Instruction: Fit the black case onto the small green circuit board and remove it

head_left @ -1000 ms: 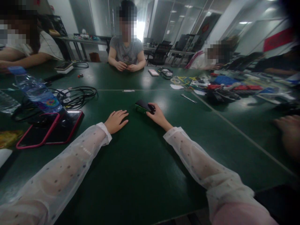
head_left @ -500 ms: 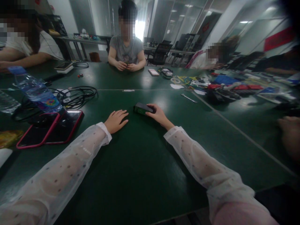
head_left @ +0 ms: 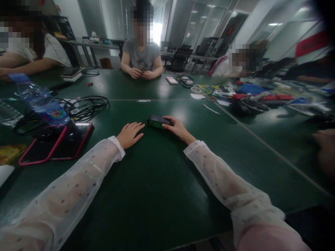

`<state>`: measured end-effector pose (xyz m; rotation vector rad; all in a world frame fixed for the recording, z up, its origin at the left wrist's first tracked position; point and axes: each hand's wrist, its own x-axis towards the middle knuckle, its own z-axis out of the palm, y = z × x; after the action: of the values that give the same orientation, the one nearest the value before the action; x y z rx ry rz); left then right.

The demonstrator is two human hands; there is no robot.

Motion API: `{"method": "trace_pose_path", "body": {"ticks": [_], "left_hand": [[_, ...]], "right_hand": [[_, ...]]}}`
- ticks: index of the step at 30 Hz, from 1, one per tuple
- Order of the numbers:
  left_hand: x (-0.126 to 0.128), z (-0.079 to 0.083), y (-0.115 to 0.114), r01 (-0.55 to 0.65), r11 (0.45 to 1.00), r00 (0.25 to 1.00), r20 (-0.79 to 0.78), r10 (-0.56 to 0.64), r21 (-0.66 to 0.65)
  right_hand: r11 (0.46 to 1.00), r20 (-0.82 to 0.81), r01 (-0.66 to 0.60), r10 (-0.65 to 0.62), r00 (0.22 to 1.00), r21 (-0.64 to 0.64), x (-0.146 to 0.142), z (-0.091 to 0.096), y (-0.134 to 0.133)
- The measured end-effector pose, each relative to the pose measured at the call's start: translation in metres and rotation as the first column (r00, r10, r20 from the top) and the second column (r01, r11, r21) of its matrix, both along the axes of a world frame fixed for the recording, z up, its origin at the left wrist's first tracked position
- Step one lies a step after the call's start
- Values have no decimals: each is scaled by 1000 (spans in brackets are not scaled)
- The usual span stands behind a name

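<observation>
In the middle of the green table is a small dark box, black on top with a green-tinged side facing me. My right hand grips its right end, thumb on the near side and fingers over the far side. What kind of device the box is, I cannot make out. My left hand lies palm down on the table, fingers stretched out and holding nothing. Its fingertips are just left of the box, apart from it.
At left are a water bottle, black cables and a red-framed phone beside a similar red frame. A wrench lies right of centre, before a heap of cables and tools. A person sits opposite; others sit around.
The box has shifted slightly left and turned a little under my right hand. My left fingers reach slightly further right; the rest looks the same.
</observation>
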<state>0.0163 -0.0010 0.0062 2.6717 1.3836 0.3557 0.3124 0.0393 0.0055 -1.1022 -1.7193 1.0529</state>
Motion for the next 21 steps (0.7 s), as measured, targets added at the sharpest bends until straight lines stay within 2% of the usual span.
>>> {"method": "trace_pose_path", "body": {"ticks": [11,17,21], "left_hand": [[0,3,-1,48,997,999,4,-49,62],[4,6,-5,93,986,996,-17,-91,139],[8,9,-8,85,980,996,-41,-79,178]], "right_hand": [[999,12,30,-30,999,-26,-4,10,-7],[1000,47,8,-7,999,-27,-2,12,-7],[1000,101,-15,15,995,-6,-2,15,-8]]}}
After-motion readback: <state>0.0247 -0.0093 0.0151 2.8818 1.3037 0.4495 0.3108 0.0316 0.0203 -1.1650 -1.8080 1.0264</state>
